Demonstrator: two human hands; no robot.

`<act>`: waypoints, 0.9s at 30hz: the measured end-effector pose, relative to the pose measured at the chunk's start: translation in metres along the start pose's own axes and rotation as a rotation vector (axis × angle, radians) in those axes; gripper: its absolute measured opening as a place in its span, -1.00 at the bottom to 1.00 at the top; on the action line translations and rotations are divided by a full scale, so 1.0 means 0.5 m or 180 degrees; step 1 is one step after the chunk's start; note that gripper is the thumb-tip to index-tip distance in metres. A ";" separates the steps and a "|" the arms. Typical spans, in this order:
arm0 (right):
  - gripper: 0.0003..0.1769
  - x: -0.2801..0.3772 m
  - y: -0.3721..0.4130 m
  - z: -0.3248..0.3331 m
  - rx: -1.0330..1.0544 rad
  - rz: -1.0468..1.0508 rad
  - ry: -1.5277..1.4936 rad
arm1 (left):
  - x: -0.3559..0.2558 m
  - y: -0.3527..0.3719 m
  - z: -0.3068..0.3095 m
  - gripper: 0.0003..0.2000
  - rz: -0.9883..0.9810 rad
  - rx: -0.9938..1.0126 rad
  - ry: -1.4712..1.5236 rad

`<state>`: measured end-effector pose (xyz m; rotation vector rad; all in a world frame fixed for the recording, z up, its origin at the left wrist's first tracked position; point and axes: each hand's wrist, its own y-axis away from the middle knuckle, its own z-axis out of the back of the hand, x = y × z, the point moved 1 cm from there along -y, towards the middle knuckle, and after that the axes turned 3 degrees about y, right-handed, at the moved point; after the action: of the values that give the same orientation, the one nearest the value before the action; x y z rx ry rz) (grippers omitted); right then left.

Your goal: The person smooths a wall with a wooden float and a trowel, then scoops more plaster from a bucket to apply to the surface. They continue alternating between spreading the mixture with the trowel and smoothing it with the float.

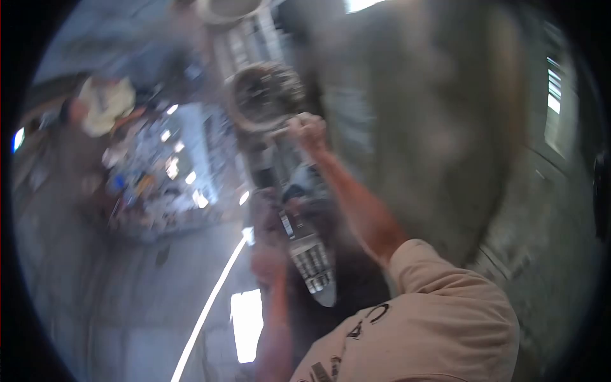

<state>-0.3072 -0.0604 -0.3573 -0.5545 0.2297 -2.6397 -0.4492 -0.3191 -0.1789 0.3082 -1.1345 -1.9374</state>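
My right hand (308, 134) is closed on the lower right rim of a round, bowl-like metal part (238, 102), at the upper middle of the view. Several dark, blurred pieces show inside that part. Down and to the left, my left hand (270, 262) is smeared by motion, beside a long dark assembly with a pale slotted piece (312, 262). Its fingers cannot be made out, nor whether it holds anything. A second round part (230, 7) is at the top edge.
At the left, a cluttered work surface (213, 153) carries many small items and bright reflections. Another person (76, 149) is beside it, blurred. A greenish-grey wall-like surface (439, 127) rises on the right. A bright line (207, 309) crosses the lower left.
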 end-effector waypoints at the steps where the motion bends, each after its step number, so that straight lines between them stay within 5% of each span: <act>1: -0.78 0.015 -0.024 0.090 0.0191 -0.0041 0.0562 | 0.013 -0.003 -0.008 -0.40 -0.0147 0.0001 0.0031; 2: -0.83 0.012 -0.025 0.171 0.0708 -0.0114 0.0640 | 0.025 -0.006 -0.015 -0.40 -0.0295 0.0004 0.0061; 4: -0.74 0.066 -0.111 0.436 0.0564 -0.2546 -0.0638 | 0.010 -0.010 -0.007 -0.43 -0.0718 -0.0306 0.0333; 7: -0.61 0.080 -0.155 0.750 0.1317 -0.2340 -0.0220 | 0.046 -0.089 -0.024 -0.42 -0.1285 -0.0064 0.1370; 10: -0.60 0.090 -0.140 0.991 0.1169 -0.1659 -0.0223 | 0.108 -0.256 -0.068 -0.47 -0.1458 0.0305 0.2100; 12: -0.60 0.130 -0.144 1.163 0.1541 -0.1491 -0.1220 | 0.112 -0.220 0.010 -0.63 -0.0974 0.0975 0.3046; 16: -0.74 0.152 -0.122 1.413 0.2187 -0.1633 -0.2089 | 0.095 -0.205 0.138 -0.75 -0.1275 0.0573 0.3035; 18: -0.81 0.082 -0.067 1.445 0.1695 -0.1501 -0.2133 | 0.078 -0.230 0.168 -0.72 -0.1819 0.0552 0.3117; 20: -0.78 -0.041 -0.004 1.447 0.0129 -0.3365 -0.3085 | 0.076 -0.230 0.172 -0.67 -0.2078 0.0469 0.3025; 23: -0.61 -0.010 0.222 1.541 -0.2468 -0.3954 -0.2904 | 0.123 -0.149 0.206 -0.60 -0.1565 0.0502 0.2659; 24: -0.55 0.048 0.302 1.594 -0.2801 -0.3629 -0.2994 | 0.165 -0.153 0.170 -0.60 -0.1450 0.0522 0.2705; 26: -0.66 0.139 0.387 1.699 -0.1793 -0.2848 -0.3097 | 0.319 -0.152 0.113 -0.64 -0.1310 0.0521 0.2008; 27: -0.67 0.190 0.418 1.704 -0.2012 -0.3722 -0.2592 | 0.402 -0.186 0.074 -0.67 -0.1364 0.0466 0.1395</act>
<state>0.0481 -0.3501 0.3965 -2.5190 0.6149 -2.9278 -0.6437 -0.4299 -0.1942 1.0733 -0.9670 -2.0058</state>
